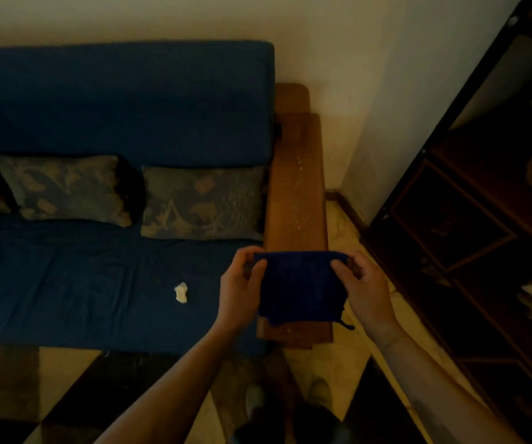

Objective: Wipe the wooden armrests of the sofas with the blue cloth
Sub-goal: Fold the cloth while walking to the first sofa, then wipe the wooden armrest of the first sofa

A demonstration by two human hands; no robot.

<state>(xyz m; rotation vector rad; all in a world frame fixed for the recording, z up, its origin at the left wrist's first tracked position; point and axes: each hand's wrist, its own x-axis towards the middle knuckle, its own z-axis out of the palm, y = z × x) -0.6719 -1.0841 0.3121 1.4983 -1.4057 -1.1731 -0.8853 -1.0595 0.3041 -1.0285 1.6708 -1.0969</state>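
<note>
- Both hands pinch the blue cloth (301, 288) by its top corners: the left hand (240, 291) grips the left corner between thumb and curled fingers, and the right hand (365, 291) grips the right corner the same way.
- Held this way, the cloth is stretched flat between the hands, folded into a rough rectangle, hanging over the near end of the wooden armrest (296, 193). Whether it touches the wood cannot be told.
- A small loop of the cloth dangles at its lower right corner, just past the armrest's right edge.
- The armrest is a long brown plank running away from the person toward the wall, with pale specks scattered along its top.
- Touching the armrest on its left is the sofa (123, 100), with dark blue back and seat cushions.
- Two patterned pillows lean against the sofa back: one pillow (202, 203) just beside the armrest, the other pillow (62, 187) farther left.
- A small crumpled white scrap (181, 292) lies on the seat, left of the armrest's near end and near the left hand.
- Right of the armrest, across a strip of pale floor, stands a dark wooden cabinet (469, 225).
- Below the armrest's near end, the person's two shoes show dimly on the floor between the forearms.
</note>
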